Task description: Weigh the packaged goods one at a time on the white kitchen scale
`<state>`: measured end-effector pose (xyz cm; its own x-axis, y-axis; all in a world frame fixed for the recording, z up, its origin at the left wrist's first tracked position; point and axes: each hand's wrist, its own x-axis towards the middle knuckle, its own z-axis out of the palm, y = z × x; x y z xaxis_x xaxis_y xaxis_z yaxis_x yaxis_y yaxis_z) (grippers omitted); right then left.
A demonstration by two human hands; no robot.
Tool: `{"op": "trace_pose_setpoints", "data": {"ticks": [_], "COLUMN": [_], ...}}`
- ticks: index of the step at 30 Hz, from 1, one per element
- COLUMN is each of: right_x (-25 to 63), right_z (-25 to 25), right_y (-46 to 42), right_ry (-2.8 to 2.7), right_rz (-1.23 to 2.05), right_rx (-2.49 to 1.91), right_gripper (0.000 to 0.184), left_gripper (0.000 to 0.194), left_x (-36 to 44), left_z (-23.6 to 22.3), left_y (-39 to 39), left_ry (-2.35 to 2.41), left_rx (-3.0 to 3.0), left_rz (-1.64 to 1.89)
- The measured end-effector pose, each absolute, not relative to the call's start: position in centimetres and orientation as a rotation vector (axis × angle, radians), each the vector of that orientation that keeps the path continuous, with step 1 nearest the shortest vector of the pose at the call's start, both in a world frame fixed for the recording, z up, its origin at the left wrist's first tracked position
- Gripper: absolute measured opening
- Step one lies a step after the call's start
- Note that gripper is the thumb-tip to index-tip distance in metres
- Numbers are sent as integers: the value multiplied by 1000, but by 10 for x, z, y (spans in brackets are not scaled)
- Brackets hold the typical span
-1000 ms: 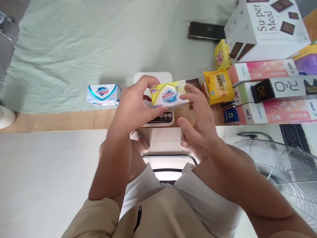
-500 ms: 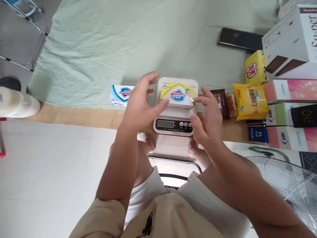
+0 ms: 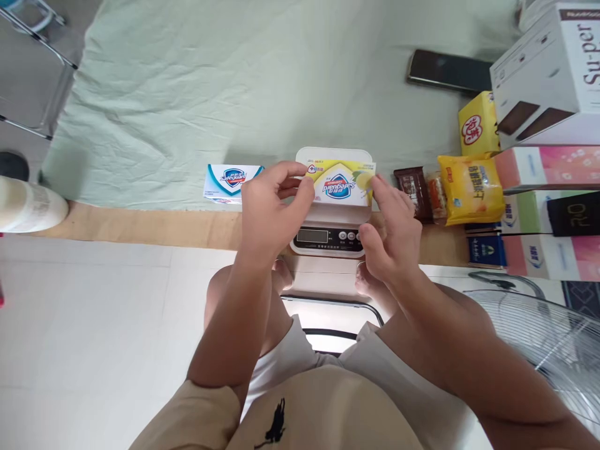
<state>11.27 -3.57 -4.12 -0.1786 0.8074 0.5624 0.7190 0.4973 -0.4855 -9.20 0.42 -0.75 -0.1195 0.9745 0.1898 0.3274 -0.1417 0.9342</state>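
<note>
A yellow Safeguard soap box (image 3: 340, 182) lies on the platform of a white kitchen scale (image 3: 330, 239) at the edge of a green-covered surface. My left hand (image 3: 272, 209) pinches the box's left end between thumb and curled fingers. My right hand (image 3: 391, 231) presses its fingertips against the box's right end, with the thumb held apart over the scale's buttons. A blue and white Safeguard soap box (image 3: 229, 181) lies just left of my left hand.
Right of the scale lie a chocolate bar (image 3: 412, 187), yellow snack packets (image 3: 471, 187), pink cartons (image 3: 548, 165), a small blue box (image 3: 487, 250) and a big white carton (image 3: 548, 75). A phone (image 3: 447, 70) lies further back. A fan grille (image 3: 539, 337) is at lower right, a white bottle (image 3: 28, 203) at left.
The box was held in both hands, then set on the scale with both hands opened off it. Now both hands have closed back onto the box's ends.
</note>
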Motion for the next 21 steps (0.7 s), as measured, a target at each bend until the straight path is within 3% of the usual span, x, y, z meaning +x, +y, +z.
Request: {"op": "trace_pose_setpoints", "data": {"ticks": [5,10,21], "right_x": [89,40,-20], "right_z": [-28,-20,-34], "right_y": [-51,-70,-87], "right_ry": [-1976,-1972,-1982], "right_rz": [283,758,1296], "right_rx": [-1163,-992,-1004], "right_gripper": [71,76,78], "left_gripper": [7,17,6], "left_x": [-102,-143,-216], "left_z": [4,20,-6], "left_y": [-5,-21,-49], "left_ry": [1526,1702,2064], "left_rx": [1399,1483,1264], "left_rz": [1430,1650,1218]}}
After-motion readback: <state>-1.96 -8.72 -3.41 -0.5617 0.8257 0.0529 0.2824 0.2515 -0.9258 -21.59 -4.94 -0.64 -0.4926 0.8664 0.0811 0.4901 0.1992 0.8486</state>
